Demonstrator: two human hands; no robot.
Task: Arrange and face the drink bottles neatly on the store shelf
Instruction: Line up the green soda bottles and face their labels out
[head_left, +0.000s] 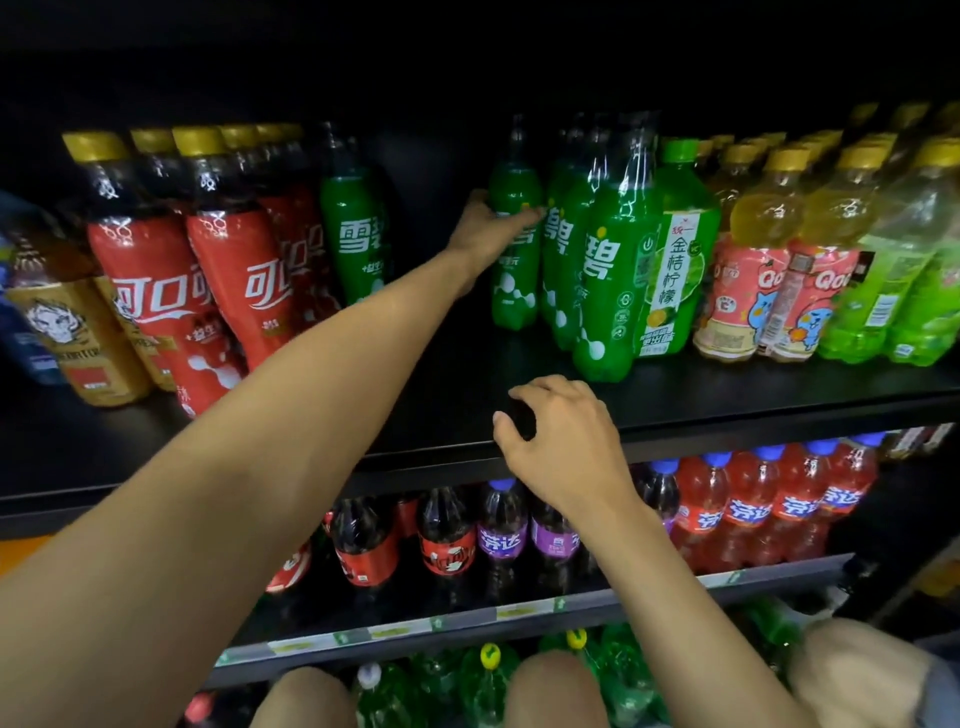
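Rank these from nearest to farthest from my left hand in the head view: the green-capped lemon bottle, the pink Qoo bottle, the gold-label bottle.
1. Green-capped lemon bottle: right of the left hand, which grips a green soda bottle.
2. Pink Qoo bottle: farther right.
3. Gold-label bottle: far left end of the shelf.

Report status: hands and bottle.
Left hand grips green bottle at back. Right hand curled over shelf, grasp unclear. Wrapped green pack close beside it.
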